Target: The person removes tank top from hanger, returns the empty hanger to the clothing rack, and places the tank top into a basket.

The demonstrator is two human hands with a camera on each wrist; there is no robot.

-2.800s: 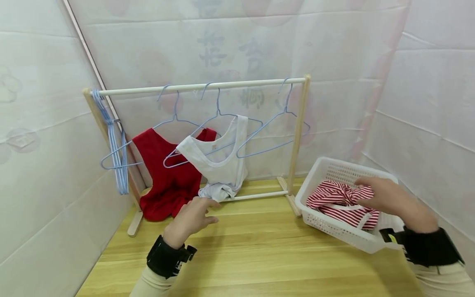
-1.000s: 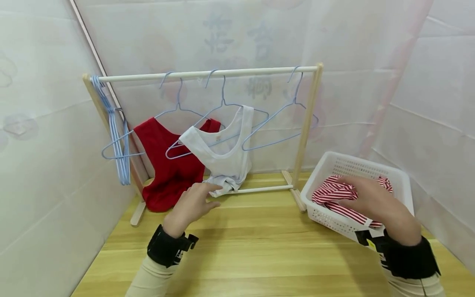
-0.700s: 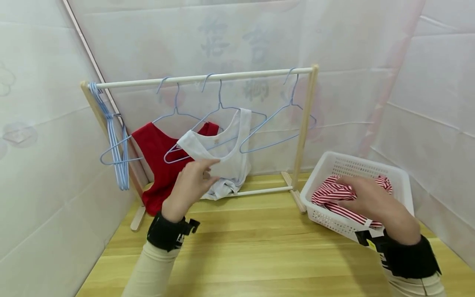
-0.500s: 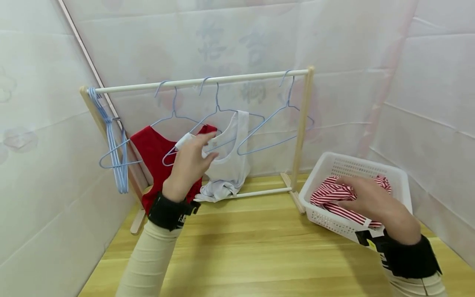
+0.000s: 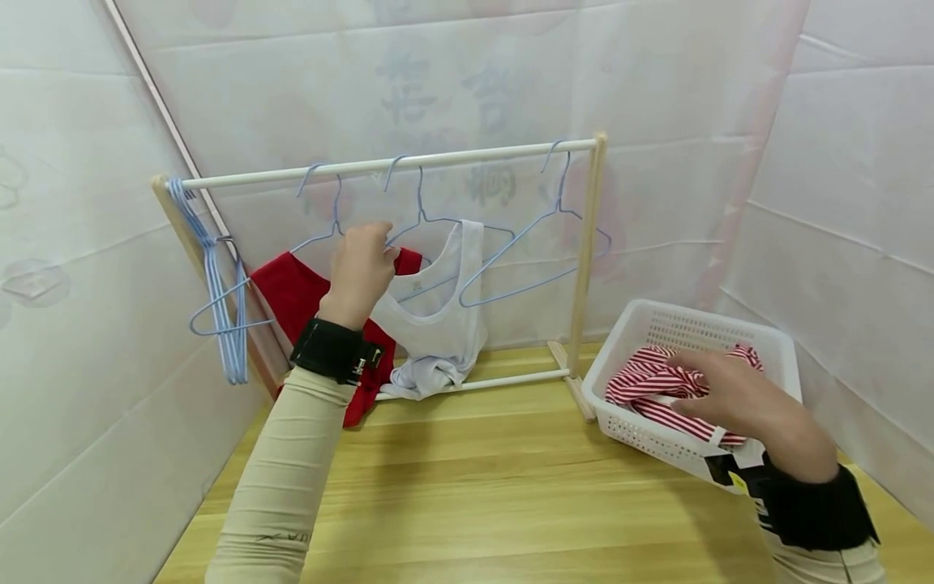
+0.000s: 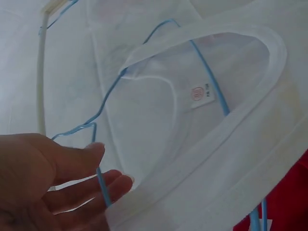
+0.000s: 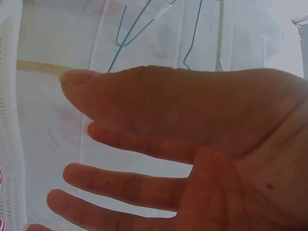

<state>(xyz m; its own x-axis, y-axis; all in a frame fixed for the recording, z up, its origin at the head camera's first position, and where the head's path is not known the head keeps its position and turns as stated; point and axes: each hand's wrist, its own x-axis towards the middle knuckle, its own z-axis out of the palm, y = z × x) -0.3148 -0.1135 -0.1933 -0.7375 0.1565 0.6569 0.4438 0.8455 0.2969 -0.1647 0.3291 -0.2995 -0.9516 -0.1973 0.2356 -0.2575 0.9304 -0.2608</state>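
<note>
My left hand [image 5: 360, 272] is at the left shoulder of the white tank top [image 5: 430, 320], which hangs on a blue wire clothes hanger [image 5: 421, 195]. In the left wrist view, my thumb lies over the hanger's wire [image 6: 102, 186], with the curled fingers behind it. Beside it hangs a red top [image 5: 288, 292], partly covered by my hand and the white one. My right hand [image 5: 737, 397] hovers over a red-and-white striped garment [image 5: 653, 377] in a white plastic basket [image 5: 781, 345]. Its fingers are loosely bent and hold nothing.
The garment rack has a white rail [image 5: 485, 154] and wooden posts [image 5: 587, 259]. Several bare blue hangers [image 5: 229, 324] bunch at its left end, and another bare hanger [image 5: 511, 292] hangs at the right. The wooden table [image 5: 511, 487] lies in front; fabric walls surround it.
My left hand has risen from below the white tank top to its left shoulder, and its fingers have closed around the hanger wire. The right hand has stayed over the basket.
</note>
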